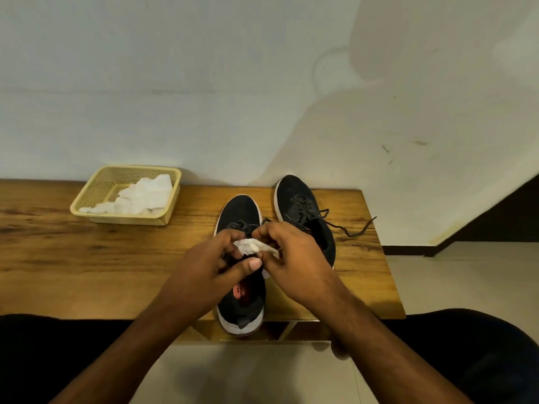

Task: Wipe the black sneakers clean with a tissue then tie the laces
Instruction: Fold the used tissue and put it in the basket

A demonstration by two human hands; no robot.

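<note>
Both hands, left hand point(201, 275) and right hand point(294, 258), pinch the tissue point(252, 246) mid-frame over the near sneaker point(240, 212); bunch it firm, wipe toe-ward.

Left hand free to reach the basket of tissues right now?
Probably not yet: the left hand and right hand both pinch a tissue over the near sneaker. The tabletop path to the basket looks open.

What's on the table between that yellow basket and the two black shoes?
Nothing: in the head view, only bare wooden table lies between the yellow basket of tissues and the nearer sneaker; the second sneaker sits further right.
</note>
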